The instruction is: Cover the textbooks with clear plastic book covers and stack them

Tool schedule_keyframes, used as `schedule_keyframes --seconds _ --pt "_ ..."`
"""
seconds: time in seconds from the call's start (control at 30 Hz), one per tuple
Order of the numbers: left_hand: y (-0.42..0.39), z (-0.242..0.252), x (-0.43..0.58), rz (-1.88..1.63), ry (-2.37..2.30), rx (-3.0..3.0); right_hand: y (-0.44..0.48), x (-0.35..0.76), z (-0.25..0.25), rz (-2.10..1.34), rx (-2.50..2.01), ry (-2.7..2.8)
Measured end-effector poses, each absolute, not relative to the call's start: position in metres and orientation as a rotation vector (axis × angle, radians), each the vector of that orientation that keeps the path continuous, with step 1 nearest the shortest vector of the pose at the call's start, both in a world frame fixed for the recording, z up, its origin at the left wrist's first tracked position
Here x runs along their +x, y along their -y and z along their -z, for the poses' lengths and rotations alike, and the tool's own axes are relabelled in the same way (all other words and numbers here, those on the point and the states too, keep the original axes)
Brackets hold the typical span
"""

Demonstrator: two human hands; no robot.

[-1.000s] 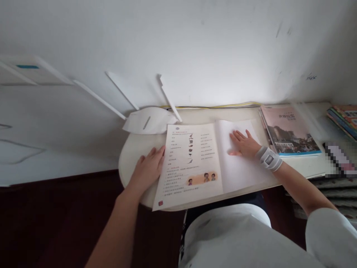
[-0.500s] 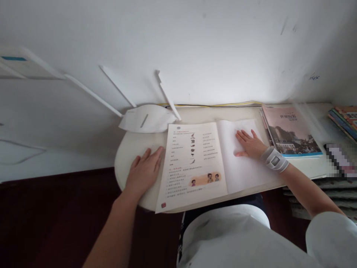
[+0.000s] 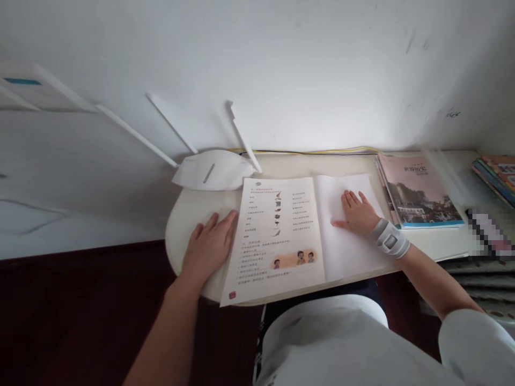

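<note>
Fingers spread and ungripping, we rest both hands at a printed book [image 3: 281,233] on the white table [image 3: 183,214].
Our right hand [image 3: 359,213] lies flat on its adjoining white sheet [image 3: 341,252]; our left hand [image 3: 207,247] rests just beside the printed page.

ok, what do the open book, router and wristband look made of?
Open book: paper, matte; thin, printed, no glare. Router: probably molded plastic, low-sheen white; smooth curved shell, straight stiff-looking antennas. Wristband: grey and white, maybe fabric or silicone; too small to tell.
</note>
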State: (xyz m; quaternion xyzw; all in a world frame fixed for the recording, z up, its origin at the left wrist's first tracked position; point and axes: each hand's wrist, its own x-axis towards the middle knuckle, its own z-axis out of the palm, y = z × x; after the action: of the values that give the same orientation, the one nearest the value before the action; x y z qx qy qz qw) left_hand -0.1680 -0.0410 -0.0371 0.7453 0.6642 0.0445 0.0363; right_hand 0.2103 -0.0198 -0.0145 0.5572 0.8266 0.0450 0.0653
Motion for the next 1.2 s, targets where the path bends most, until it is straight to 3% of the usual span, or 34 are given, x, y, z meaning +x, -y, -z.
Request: schedule_keyframes --seconds 0.77,0.93,1.2 --pt "0.042 0.038 -0.172 -0.079 -2.073 2.295 0.01 0.229 0.017 -0.112 1.582 -2.599" --pt "0.042 0.039 -0.172 -0.09 -2.076 2.288 0.054 0.217 0.014 -0.299 1.502 -2.764" --pt "0.042 0.037 -0.173 -0.118 -2.07 2.271 0.106 0.227 0.027 -0.149 1.349 -2.868"
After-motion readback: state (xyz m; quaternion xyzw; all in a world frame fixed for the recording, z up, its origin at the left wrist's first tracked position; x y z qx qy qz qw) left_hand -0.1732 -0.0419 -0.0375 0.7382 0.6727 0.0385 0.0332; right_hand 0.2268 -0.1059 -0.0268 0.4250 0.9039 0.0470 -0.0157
